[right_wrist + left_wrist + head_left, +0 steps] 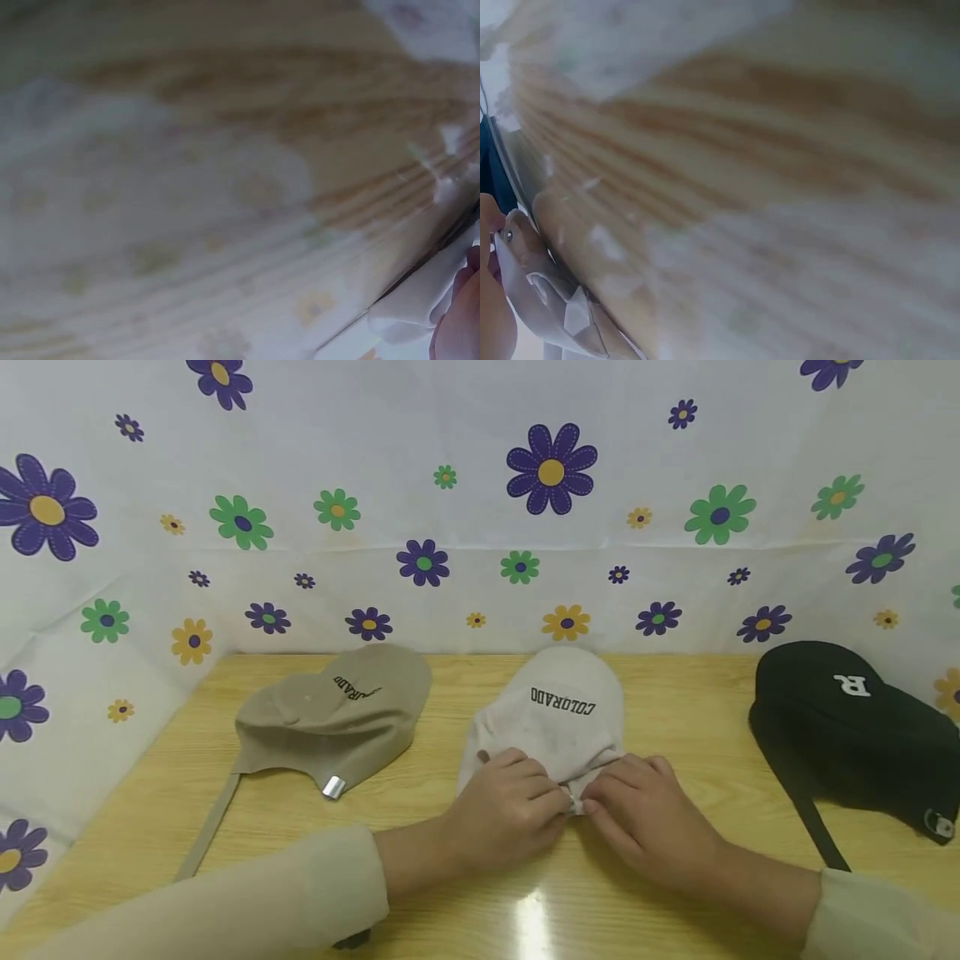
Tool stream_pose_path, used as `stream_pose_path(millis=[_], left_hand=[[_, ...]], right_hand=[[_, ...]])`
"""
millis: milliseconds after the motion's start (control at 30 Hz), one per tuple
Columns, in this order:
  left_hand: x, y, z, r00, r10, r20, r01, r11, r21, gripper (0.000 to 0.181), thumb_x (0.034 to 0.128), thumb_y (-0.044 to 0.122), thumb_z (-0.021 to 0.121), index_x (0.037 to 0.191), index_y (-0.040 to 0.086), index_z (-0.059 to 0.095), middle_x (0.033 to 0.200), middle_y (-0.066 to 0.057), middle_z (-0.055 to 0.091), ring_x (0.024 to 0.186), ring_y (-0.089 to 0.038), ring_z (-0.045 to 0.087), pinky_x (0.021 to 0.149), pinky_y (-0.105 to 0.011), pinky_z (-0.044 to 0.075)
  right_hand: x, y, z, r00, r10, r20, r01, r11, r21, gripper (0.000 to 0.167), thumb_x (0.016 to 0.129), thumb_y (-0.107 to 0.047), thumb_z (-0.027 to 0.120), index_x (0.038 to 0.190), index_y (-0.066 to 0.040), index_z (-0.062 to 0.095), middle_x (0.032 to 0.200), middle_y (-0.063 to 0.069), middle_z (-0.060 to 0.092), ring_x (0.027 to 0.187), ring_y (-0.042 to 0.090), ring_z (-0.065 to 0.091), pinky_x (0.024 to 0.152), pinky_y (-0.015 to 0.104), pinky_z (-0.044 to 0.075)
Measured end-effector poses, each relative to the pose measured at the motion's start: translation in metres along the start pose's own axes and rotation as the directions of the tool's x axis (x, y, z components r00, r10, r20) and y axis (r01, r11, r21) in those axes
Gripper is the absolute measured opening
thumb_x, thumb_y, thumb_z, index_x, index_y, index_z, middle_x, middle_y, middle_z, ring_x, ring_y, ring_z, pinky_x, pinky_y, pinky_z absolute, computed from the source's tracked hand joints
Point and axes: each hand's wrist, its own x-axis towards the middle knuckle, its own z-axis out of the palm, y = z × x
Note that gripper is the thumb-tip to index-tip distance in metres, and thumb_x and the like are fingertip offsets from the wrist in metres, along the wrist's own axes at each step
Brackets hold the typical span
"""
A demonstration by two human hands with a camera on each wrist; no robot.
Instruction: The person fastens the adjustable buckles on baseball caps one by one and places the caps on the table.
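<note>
An off-white baseball cap [547,735] with dark COLORADO lettering, upside down from here, lies in the middle of the table in the head view. My left hand [513,810] pinches the cap's near edge around a small metal buckle [570,797]. From the other side my right hand [660,822] grips the same edge, its fingertips close to the left ones. The fingers partly hide the buckle and the strap. In the left wrist view, pale cap fabric [551,304] shows beside the fingers; the right wrist view catches some cap fabric [412,300] too.
To the left sits a khaki cap [375,714] with a long strap and a metal clasp. A black cap [847,735] bearing a white R lies to the right, its strap hanging nearer. Behind the wooden table [450,893] hangs a flower-print cloth [480,510].
</note>
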Motion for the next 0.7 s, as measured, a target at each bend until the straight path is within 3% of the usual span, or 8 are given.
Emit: stream_pose_path(millis=[133, 267, 467, 700], left_hand=[[0.0026, -0.0006, -0.0004, 0.995, 0.099, -0.023, -0.098, 0.994, 0.047, 0.006, 0.0806, 0.014, 0.069, 0.082, 0.016, 0.073, 0.076, 0.01, 0.07, 0.072, -0.008, 0.063, 0.072, -0.025, 0.048], [0.0011, -0.002, -0.0002, 0.992, 0.124, -0.034, -0.122, 0.991, 0.049, 0.007, 0.0811, 0.014, 0.067, 0.083, 0.015, 0.073, 0.077, 0.008, 0.071, 0.073, -0.01, 0.064, 0.073, -0.025, 0.049], [0.0016, -0.0015, 0.0024, 0.984, 0.175, -0.038, -0.172, 0.983, 0.069, 0.014, 0.089, 0.014, 0.061, 0.079, 0.015, 0.07, 0.08, 0.008, 0.071, 0.073, -0.009, 0.063, 0.072, -0.025, 0.048], [0.003, -0.0003, 0.0017, 0.984, 0.175, -0.03, -0.172, 0.981, 0.093, 0.018, 0.0908, 0.014, 0.057, 0.077, 0.015, 0.069, 0.08, 0.007, 0.072, 0.073, -0.01, 0.063, 0.072, -0.026, 0.049]], right_hand=[[-0.0016, -0.0022, 0.0003, 0.997, 0.03, 0.068, -0.028, 0.999, -0.027, 0.007, 0.095, -0.026, 0.062, 0.098, -0.022, 0.067, 0.098, -0.012, 0.063, 0.098, 0.007, 0.054, 0.082, 0.031, 0.033], [-0.0013, -0.0045, 0.0012, 0.992, 0.047, 0.117, -0.043, 0.998, -0.036, 0.008, 0.098, -0.029, 0.058, 0.098, -0.022, 0.063, 0.096, -0.012, 0.059, 0.097, 0.006, 0.052, 0.08, 0.03, 0.032], [-0.0026, -0.005, -0.0011, 0.992, 0.052, 0.111, -0.048, 0.998, -0.034, 0.005, 0.097, -0.022, 0.06, 0.092, -0.023, 0.057, 0.09, -0.014, 0.052, 0.09, 0.004, 0.049, 0.078, 0.029, 0.031], [-0.0028, -0.0045, -0.0034, 0.99, 0.088, 0.11, -0.082, 0.995, -0.053, 0.006, 0.096, -0.022, 0.058, 0.091, -0.022, 0.057, 0.089, -0.012, 0.054, 0.088, 0.005, 0.05, 0.079, 0.029, 0.032]])
